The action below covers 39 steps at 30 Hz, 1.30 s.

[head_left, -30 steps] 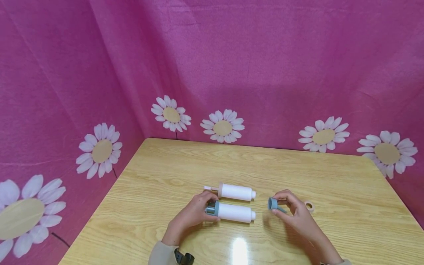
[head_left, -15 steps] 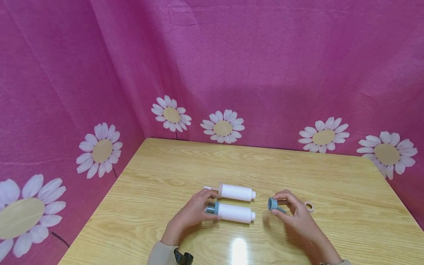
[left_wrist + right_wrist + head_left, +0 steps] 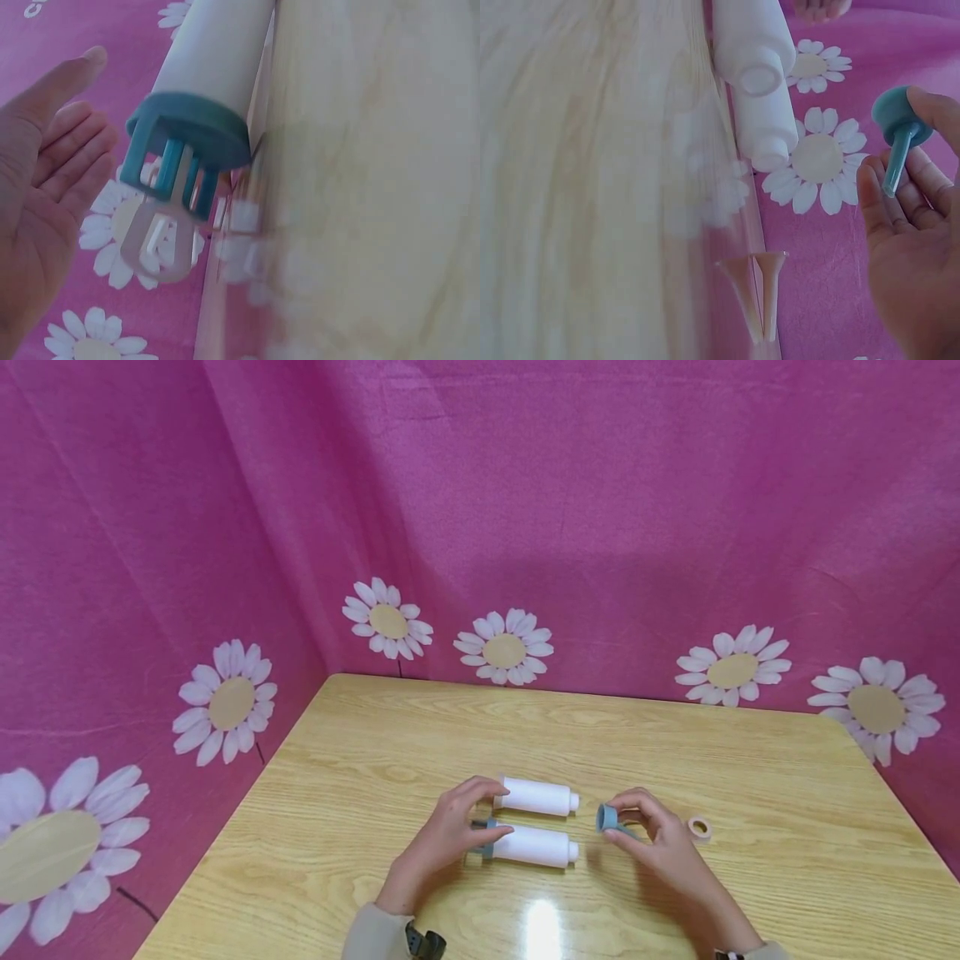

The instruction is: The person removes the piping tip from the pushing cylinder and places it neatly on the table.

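Two white cylinders lie side by side on the table: the nearer one (image 3: 536, 846) has a teal collar (image 3: 187, 127) and a pale pull ring (image 3: 131, 247), and the farther one (image 3: 540, 796) lies partly behind my left fingers. My left hand (image 3: 450, 827) hovers over their left ends, thumb and fingers spread; in the left wrist view it stands apart from the collared cylinder. To the right of the cylinders, my right hand (image 3: 671, 843) pinches a small teal funnel (image 3: 900, 116) by its wide rim, above the table, spout slanting away from the rim.
Beyond my right hand a tan funnel (image 3: 771, 289) stands on the wooden table (image 3: 375, 735), wide end up. Pink cloth (image 3: 600, 510) with daisies hangs behind the table and on its left. A bright glare spot shows near the front.
My left hand has come off the teal-collared end and shifted right, its fingers spreading over the cylinders. The right hand has moved slightly left with the teal funnel.
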Available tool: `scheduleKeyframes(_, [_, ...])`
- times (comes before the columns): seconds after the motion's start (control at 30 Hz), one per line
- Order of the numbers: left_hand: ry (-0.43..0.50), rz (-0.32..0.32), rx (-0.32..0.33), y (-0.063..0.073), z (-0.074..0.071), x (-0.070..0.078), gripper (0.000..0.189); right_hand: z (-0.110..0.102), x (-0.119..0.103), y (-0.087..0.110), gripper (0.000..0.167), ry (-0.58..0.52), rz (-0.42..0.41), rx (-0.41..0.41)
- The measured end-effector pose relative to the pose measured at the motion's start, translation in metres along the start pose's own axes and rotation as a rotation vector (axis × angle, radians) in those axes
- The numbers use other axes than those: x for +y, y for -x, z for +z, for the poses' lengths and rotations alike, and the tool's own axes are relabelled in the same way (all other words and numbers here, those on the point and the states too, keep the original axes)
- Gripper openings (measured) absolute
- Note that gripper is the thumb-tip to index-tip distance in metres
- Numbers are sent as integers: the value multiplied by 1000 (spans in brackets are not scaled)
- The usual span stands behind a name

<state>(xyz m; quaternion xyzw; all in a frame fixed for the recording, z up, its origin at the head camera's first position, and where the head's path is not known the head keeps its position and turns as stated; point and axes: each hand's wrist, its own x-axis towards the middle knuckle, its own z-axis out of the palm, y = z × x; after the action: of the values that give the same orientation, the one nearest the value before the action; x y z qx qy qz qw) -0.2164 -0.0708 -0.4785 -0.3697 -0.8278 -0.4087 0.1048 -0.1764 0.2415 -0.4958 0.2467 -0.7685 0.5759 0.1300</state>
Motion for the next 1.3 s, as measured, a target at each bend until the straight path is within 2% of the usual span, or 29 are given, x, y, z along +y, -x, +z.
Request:
scheduleKeyframes(0.27, [5, 60, 21, -11, 17, 10, 42, 11, 1, -7, 28, 5, 51, 10])
scheduleKeyframes(0.5, [-4, 129, 42, -18, 30, 16, 44, 21, 0, -10, 25, -8, 38, -14])
scheduleKeyframes(0.73, [41, 153, 8, -24, 40, 22, 44, 31, -4, -12, 25, -8, 29, -57])
scheduleKeyframes(0.9, [60, 204, -5, -28, 45, 26, 41, 36, -6, -13, 25, -21, 30, -80])
scheduleKeyframes(1.3, [97, 183, -54, -30, 44, 25, 36, 36, -6, -14, 25, -34, 15, -97])
